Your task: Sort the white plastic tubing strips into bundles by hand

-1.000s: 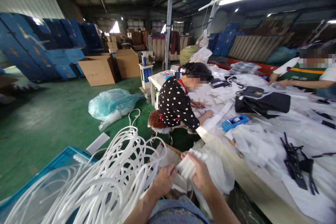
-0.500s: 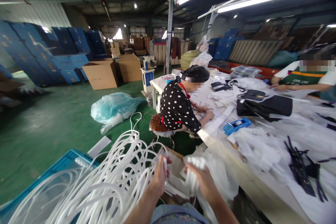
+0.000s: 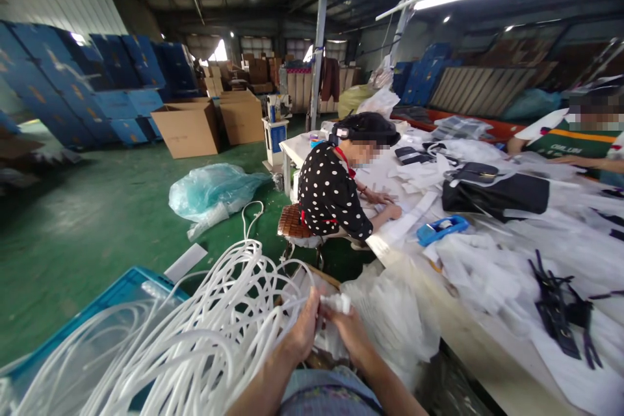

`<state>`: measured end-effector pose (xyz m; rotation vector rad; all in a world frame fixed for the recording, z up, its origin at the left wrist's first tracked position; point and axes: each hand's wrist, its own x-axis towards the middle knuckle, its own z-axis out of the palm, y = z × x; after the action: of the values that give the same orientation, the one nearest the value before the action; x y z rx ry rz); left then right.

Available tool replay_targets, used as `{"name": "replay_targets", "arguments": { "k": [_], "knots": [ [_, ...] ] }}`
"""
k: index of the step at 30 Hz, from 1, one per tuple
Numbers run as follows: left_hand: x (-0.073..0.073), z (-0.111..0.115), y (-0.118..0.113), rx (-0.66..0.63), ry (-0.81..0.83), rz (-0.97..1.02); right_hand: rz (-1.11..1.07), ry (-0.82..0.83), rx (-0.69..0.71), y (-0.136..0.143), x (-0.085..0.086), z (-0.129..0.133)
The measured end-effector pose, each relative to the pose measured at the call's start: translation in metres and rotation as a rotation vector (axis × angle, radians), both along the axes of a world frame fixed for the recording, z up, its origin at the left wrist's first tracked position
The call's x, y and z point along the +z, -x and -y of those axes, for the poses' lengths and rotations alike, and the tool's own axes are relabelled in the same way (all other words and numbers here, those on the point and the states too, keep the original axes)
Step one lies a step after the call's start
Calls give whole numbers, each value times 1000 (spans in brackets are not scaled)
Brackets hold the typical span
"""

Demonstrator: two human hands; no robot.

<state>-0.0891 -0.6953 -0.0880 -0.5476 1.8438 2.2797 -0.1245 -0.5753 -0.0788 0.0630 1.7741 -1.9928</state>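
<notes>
My left hand [image 3: 306, 324] is closed, with a strand of white flexible tube [image 3: 303, 265] arching down to its fingertips. Close beside it, my right hand [image 3: 351, 331] grips a bundle of short white tube pieces [image 3: 341, 302], its ends pointing right. The two hands almost meet in front of my lap, and my fingers partly hide what lies between them. A large tangle of white tubing [image 3: 205, 331] spreads to the left of my left hand, over a blue crate [image 3: 110, 302].
Right of my hands hangs a clear plastic bag [image 3: 390, 312] beside the worktable [image 3: 468, 312]. On the table are a blue tape dispenser [image 3: 442, 230], a black bag [image 3: 497, 195] and black straps [image 3: 560, 312]. A seated co-worker [image 3: 331, 195] works ahead; another person [image 3: 575, 140] stands far right.
My hands have come together from a wider gap. The white bundle in my right hand has turned from upright to lying sideways and moved left. The view has shifted slightly.
</notes>
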Motion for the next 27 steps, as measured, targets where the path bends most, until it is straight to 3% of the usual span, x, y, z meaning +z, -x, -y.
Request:
{"name": "replay_targets", "arguments": {
  "k": [3,6,8,15,18,21,27],
  "knots": [
    [-3,12,1,-66,92,-29,230,227,-167,6,-3,-7],
    [-12,20,0,-154,289,-36,341,292,-336,17,-10,-15],
    [-16,21,-2,-214,328,-34,326,315,-417,23,-14,-18],
    [-11,10,-8,-278,434,-77,286,360,-471,24,-17,-12],
    [-11,4,-9,-201,452,-90,276,342,-432,22,-17,-10],
    [-17,4,-3,-43,445,-76,274,325,-399,21,-14,-10],
    [-25,32,13,344,222,13,234,311,-384,20,2,-22]
  ]
}}
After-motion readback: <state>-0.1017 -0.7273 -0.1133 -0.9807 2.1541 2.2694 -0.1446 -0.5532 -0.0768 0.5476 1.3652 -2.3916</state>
